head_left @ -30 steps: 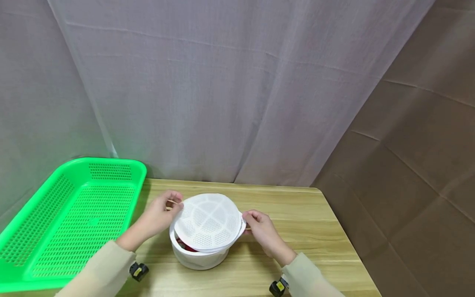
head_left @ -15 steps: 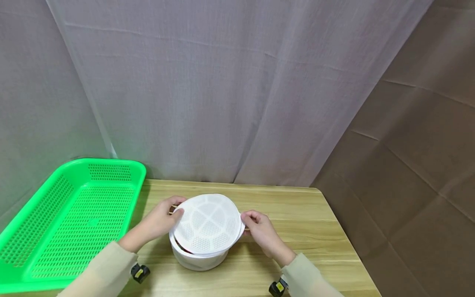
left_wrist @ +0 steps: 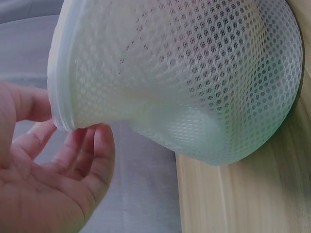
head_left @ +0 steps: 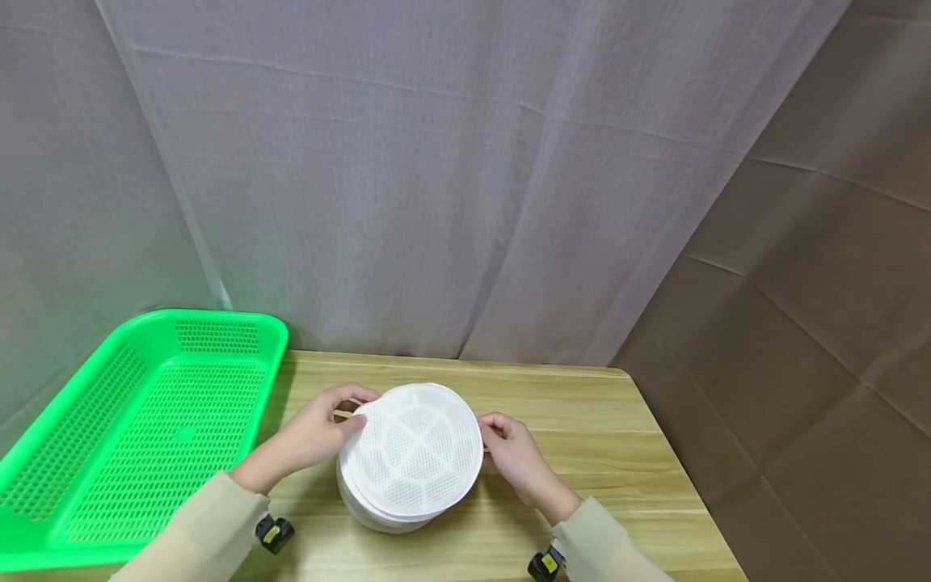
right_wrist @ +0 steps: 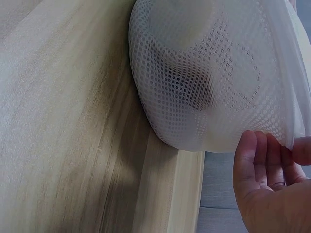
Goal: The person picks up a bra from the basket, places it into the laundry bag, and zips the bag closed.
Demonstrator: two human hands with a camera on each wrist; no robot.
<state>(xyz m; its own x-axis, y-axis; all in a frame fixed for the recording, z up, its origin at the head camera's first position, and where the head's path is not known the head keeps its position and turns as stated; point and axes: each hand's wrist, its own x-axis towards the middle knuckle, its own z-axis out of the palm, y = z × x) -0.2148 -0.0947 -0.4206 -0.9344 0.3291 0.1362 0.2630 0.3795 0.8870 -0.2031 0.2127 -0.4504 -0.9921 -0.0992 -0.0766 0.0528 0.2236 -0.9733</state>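
Lower centre: left hand and right hand pinch opposite sides of the bag; even tension advisable.

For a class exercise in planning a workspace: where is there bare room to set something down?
Bare wooden tabletop runs from the right hand to its right edge, and in a strip between the white mesh bag and grey curtain. The green basket looks bare inside too. Crowded: the bag's rim, held by right and left hand.
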